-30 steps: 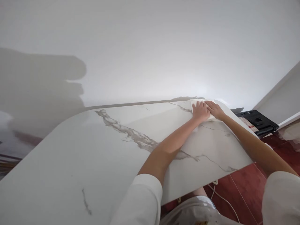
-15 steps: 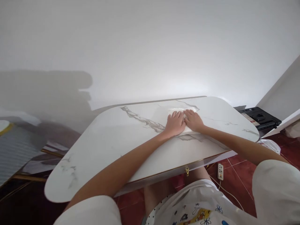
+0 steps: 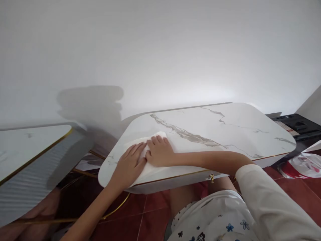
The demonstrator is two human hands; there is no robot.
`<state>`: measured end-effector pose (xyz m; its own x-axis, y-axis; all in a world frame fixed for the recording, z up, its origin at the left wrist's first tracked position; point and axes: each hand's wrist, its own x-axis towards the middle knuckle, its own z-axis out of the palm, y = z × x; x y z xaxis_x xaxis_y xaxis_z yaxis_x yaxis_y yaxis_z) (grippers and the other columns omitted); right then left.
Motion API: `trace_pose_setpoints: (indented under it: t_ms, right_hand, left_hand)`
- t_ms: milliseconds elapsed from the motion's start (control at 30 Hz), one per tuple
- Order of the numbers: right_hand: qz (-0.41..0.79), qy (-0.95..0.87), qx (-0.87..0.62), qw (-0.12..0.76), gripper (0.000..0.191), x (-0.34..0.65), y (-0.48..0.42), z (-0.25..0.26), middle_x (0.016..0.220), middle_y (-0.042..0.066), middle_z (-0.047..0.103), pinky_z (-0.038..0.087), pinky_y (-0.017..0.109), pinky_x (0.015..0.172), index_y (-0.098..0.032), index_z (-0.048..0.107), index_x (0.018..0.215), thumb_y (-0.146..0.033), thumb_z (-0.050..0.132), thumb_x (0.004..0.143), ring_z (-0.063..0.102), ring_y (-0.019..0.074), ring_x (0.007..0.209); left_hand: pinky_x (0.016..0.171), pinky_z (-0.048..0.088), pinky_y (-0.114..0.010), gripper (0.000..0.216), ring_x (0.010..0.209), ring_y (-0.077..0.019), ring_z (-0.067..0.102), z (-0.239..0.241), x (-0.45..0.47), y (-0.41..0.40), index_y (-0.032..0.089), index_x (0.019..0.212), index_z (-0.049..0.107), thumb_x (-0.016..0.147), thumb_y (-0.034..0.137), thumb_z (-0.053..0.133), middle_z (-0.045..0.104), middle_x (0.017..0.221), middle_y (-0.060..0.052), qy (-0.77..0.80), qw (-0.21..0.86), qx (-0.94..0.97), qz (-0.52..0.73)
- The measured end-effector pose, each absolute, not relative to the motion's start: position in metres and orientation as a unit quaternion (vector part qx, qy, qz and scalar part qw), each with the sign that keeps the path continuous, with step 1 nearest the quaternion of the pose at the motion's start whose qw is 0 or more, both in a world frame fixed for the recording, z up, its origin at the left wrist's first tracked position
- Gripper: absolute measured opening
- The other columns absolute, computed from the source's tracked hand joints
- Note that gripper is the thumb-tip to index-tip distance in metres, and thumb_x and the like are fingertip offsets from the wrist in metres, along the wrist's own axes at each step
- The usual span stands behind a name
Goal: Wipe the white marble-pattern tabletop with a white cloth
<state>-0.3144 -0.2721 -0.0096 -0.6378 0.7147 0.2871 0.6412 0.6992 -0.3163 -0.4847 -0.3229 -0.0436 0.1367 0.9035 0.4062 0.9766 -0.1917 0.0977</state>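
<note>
Both hands lie flat on a white cloth or paper towel at the left end of a white marbled tabletop. My left hand presses on the near-left part of it, fingers stretched out and slightly apart. Just beside it, my right hand rests palm down with its fingers spread towards the wall. The thumbs come close together over the cloth. Much of the cloth is hidden beneath the hands. A small gold knob sticks out from the table's front side.
To the left stands another white table with a gold edge and ribbed side. A black case-like object sits beyond the table's right end, above a red and white bag. A plain wall rises behind; the floor is red tile.
Both hands have slid with the cloth from the right-centre of the tabletop to its left end. The view has turned left, bringing more of the second table in.
</note>
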Motion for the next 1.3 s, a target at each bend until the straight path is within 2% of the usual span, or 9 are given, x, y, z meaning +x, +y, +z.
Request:
trace_pose_setpoints:
  t_ms: [300,533,900,1300]
  right_hand:
    - [0.122,-0.919,-0.307,0.216,0.042,-0.401,-0.293,-0.010,0.141,0.015,0.053,0.034,0.046,0.111,-0.010,0.054,0.128,-0.034,0.042,0.097,0.041,0.0292,0.135]
    - [0.134,-0.923,-0.294,0.209,0.044,-0.422,-0.288,-0.010,0.141,0.015,0.053,0.034,0.047,0.110,-0.008,0.053,0.129,-0.035,0.042,0.096,0.042,0.0300,0.133]
    - [0.120,-0.921,-0.301,0.217,0.036,-0.424,-0.213,-0.014,0.138,0.013,0.056,0.036,0.044,0.108,-0.013,0.056,0.125,-0.030,0.041,0.097,0.044,0.0270,0.130]
    - [0.139,-0.899,-0.361,0.204,0.039,-0.429,-0.135,-0.011,0.141,0.012,0.054,0.032,0.045,0.113,-0.014,0.054,0.129,-0.029,0.036,0.098,0.041,0.0255,0.134]
  left_hand:
    - [0.114,0.039,-0.052,0.051,0.130,-0.0314,0.052,-0.042,-0.574,-0.366,0.029,0.135,0.051,0.088,0.044,0.037,0.058,0.138,-0.006,-0.662,0.068,-0.706,-0.244]
    - [0.112,0.040,-0.053,0.053,0.126,-0.0328,0.054,-0.041,-0.587,-0.362,0.020,0.131,0.053,0.088,0.042,0.032,0.060,0.134,-0.013,-0.677,0.089,-0.694,-0.229]
    - [0.114,0.035,-0.049,0.055,0.131,-0.0311,0.048,-0.031,-0.579,-0.280,0.010,0.132,0.048,0.090,0.037,0.025,0.056,0.137,-0.018,-0.670,0.119,-0.718,-0.147]
    - [0.115,0.033,-0.046,0.050,0.131,-0.0271,0.047,-0.033,-0.594,-0.178,0.016,0.132,0.048,0.089,0.033,0.029,0.056,0.137,-0.013,-0.636,0.094,-0.749,-0.160]
